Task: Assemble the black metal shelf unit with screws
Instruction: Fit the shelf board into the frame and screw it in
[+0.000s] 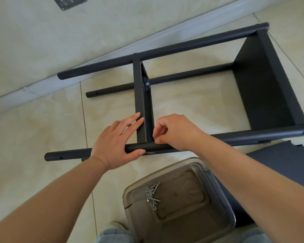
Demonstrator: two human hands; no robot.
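1. The black metal shelf unit [263, 81] lies on its side on the glossy tiled floor [33, 137] — round matte posts run left to right, long axis along the wall.
2. The left hand [116, 142] wraps the near post [68, 154], fingers spread against the middle shelf panel [139, 95].
3. The right hand [172, 132] has its fingers curled and pinched at the panel-post joint.
4. Silver screws [153, 195] lie in a clear plastic container [223, 202] — no writing can be read.

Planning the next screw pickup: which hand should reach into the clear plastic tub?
Right, probably. The left hand holds the black metal tube and steadies the shelf panel; the right hand only pinches at the joint, its forearm directly above the clear plastic tub of screws.
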